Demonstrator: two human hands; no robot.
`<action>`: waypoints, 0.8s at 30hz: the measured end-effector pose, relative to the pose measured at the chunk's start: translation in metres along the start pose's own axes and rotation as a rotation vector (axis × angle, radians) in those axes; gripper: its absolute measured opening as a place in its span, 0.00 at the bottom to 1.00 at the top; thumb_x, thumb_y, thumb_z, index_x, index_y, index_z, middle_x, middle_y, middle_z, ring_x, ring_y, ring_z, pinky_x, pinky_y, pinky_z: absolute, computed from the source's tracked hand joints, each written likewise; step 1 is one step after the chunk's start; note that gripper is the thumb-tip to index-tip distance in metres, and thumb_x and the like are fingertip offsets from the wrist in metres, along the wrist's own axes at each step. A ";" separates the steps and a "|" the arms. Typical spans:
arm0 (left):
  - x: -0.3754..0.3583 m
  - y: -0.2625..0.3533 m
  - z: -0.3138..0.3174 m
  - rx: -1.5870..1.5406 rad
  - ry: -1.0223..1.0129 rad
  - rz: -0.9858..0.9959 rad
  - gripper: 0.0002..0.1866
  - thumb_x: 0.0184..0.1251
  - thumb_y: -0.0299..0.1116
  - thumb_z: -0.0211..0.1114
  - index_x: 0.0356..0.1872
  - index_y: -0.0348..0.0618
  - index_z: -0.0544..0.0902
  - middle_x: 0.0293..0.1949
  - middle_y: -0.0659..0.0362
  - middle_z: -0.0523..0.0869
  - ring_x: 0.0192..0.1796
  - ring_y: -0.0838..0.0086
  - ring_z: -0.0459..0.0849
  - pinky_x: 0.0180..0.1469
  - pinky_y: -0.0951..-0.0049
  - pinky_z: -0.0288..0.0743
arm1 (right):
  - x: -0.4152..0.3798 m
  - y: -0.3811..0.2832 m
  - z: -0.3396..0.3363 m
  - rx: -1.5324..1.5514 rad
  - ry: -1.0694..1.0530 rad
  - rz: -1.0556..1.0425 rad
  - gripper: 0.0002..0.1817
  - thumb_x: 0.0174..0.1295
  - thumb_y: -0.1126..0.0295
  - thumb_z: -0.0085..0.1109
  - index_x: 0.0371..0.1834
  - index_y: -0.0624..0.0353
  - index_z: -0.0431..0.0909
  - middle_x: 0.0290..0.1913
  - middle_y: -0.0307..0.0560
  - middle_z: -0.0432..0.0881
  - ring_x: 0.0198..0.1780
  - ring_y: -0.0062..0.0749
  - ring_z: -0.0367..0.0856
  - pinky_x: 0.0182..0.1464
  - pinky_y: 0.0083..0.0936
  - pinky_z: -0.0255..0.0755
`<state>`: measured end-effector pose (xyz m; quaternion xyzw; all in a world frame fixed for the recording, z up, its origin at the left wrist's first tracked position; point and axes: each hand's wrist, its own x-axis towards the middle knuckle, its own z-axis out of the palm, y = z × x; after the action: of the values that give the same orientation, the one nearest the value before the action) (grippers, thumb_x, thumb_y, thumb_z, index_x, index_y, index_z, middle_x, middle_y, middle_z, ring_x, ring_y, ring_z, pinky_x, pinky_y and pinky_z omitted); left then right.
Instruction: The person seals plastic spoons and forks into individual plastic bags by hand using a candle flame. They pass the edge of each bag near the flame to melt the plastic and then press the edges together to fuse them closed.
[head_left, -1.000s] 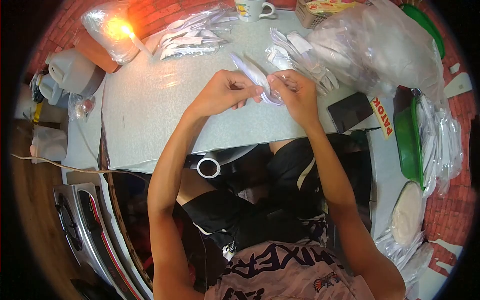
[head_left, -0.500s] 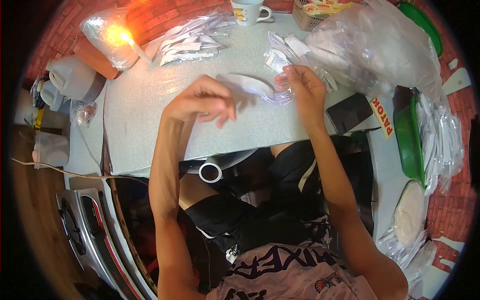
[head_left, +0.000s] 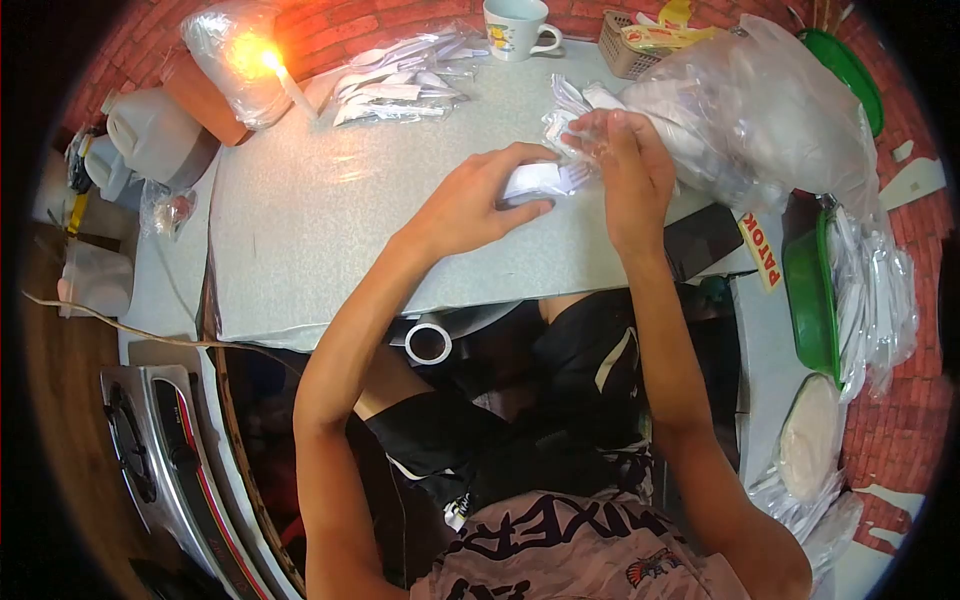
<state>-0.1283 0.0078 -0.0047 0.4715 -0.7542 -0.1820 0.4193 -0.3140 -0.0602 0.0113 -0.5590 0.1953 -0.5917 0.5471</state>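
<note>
My left hand (head_left: 490, 195) is wrapped around a packet of white plastic cutlery (head_left: 535, 180) with what looks like a folded white tissue, just above the table. Fork tines point out of its right end, towards my right hand (head_left: 637, 175). The fingers of that hand are pinched together by the tines, apparently on the clear wrapper's end; the exact grip is partly hidden. Just behind my right fingertips lie more wrapped cutlery packets (head_left: 568, 97). A lit candle (head_left: 290, 88) burns at the back left.
Wrapped cutlery packets (head_left: 400, 85) lie at the back, near a mug (head_left: 515, 30) and a basket (head_left: 627, 55). A large clear bag (head_left: 770, 110) fills the back right. A phone (head_left: 705, 243) and a green tray (head_left: 812, 300) are on the right; a stove (head_left: 165, 440) is at lower left.
My left hand has moved right and closed around the cutlery packet. My right hand stays at the fork end. The view has shifted slightly.
</note>
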 end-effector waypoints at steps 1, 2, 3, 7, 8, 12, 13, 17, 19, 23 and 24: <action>0.000 0.001 -0.001 -0.148 -0.027 -0.102 0.24 0.66 0.34 0.76 0.61 0.41 0.82 0.47 0.56 0.89 0.45 0.70 0.86 0.53 0.70 0.80 | 0.004 -0.003 0.003 -0.089 0.012 -0.047 0.15 0.80 0.63 0.54 0.49 0.65 0.81 0.44 0.46 0.85 0.49 0.28 0.84 0.54 0.26 0.80; -0.001 0.000 -0.002 -0.147 -0.022 -0.102 0.24 0.66 0.34 0.76 0.61 0.41 0.82 0.47 0.56 0.89 0.45 0.70 0.86 0.53 0.70 0.80 | 0.009 -0.005 0.004 -0.089 0.008 -0.048 0.15 0.80 0.63 0.54 0.49 0.65 0.81 0.44 0.46 0.85 0.49 0.28 0.84 0.54 0.26 0.80; -0.001 -0.003 -0.004 -0.224 -0.048 -0.161 0.20 0.67 0.36 0.75 0.57 0.42 0.84 0.40 0.57 0.90 0.38 0.73 0.85 0.44 0.71 0.79 | 0.014 -0.007 0.004 -0.240 0.058 -0.096 0.14 0.79 0.63 0.57 0.47 0.66 0.82 0.40 0.43 0.85 0.43 0.22 0.82 0.48 0.21 0.77; -0.002 -0.008 -0.010 -0.502 -0.178 -0.278 0.12 0.70 0.37 0.73 0.44 0.39 0.89 0.28 0.63 0.87 0.27 0.84 0.78 0.31 0.75 0.73 | 0.039 0.007 -0.003 -0.384 0.076 -0.119 0.12 0.76 0.64 0.62 0.43 0.65 0.84 0.32 0.35 0.83 0.33 0.13 0.77 0.36 0.13 0.69; -0.004 -0.013 -0.011 -0.545 -0.243 -0.252 0.10 0.71 0.36 0.72 0.37 0.38 0.89 0.27 0.63 0.87 0.27 0.84 0.78 0.30 0.76 0.71 | 0.040 0.011 -0.009 -0.386 0.075 -0.122 0.12 0.76 0.64 0.62 0.43 0.65 0.84 0.32 0.35 0.83 0.33 0.13 0.77 0.36 0.13 0.69; -0.004 -0.022 -0.001 -0.520 -0.186 -0.170 0.10 0.69 0.36 0.74 0.34 0.39 0.88 0.26 0.64 0.86 0.27 0.84 0.78 0.30 0.78 0.71 | 0.035 0.030 -0.017 -0.306 -0.262 0.216 0.12 0.74 0.64 0.65 0.43 0.64 0.85 0.29 0.33 0.82 0.30 0.12 0.77 0.33 0.14 0.70; -0.002 -0.021 -0.002 -0.362 -0.044 -0.209 0.11 0.68 0.37 0.75 0.34 0.39 0.87 0.25 0.64 0.86 0.28 0.84 0.78 0.31 0.78 0.71 | 0.032 0.033 -0.015 -0.287 -0.332 0.267 0.12 0.74 0.63 0.65 0.43 0.63 0.85 0.28 0.32 0.82 0.29 0.12 0.77 0.32 0.15 0.71; 0.003 -0.013 -0.010 -0.220 0.179 -0.302 0.10 0.68 0.30 0.75 0.43 0.40 0.82 0.30 0.65 0.86 0.31 0.85 0.79 0.35 0.80 0.72 | 0.025 0.032 0.000 -0.256 -0.468 0.340 0.14 0.76 0.62 0.61 0.49 0.64 0.85 0.35 0.38 0.84 0.36 0.18 0.80 0.40 0.19 0.76; 0.004 -0.028 -0.006 -0.294 0.189 -0.256 0.11 0.68 0.28 0.74 0.45 0.40 0.81 0.28 0.65 0.85 0.30 0.86 0.78 0.33 0.81 0.71 | 0.029 0.035 0.002 -0.217 -0.518 0.386 0.14 0.76 0.62 0.61 0.51 0.63 0.85 0.38 0.38 0.86 0.37 0.18 0.82 0.40 0.18 0.75; 0.003 -0.032 -0.015 -0.578 0.155 -0.368 0.12 0.65 0.28 0.77 0.42 0.39 0.81 0.24 0.65 0.83 0.26 0.87 0.75 0.28 0.81 0.67 | 0.039 0.029 0.001 -0.218 -0.612 0.451 0.19 0.74 0.60 0.61 0.56 0.65 0.82 0.48 0.43 0.86 0.49 0.24 0.84 0.51 0.25 0.78; 0.003 -0.033 -0.014 -0.577 0.160 -0.368 0.12 0.65 0.28 0.77 0.42 0.39 0.81 0.24 0.65 0.83 0.26 0.87 0.75 0.28 0.81 0.67 | 0.041 0.030 -0.002 -0.218 -0.616 0.451 0.19 0.74 0.60 0.61 0.56 0.65 0.82 0.48 0.43 0.86 0.49 0.24 0.84 0.51 0.25 0.78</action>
<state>-0.0991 -0.0092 -0.0170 0.4743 -0.5390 -0.4226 0.5531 -0.2934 -0.1058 0.0035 -0.7083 0.2017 -0.2372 0.6335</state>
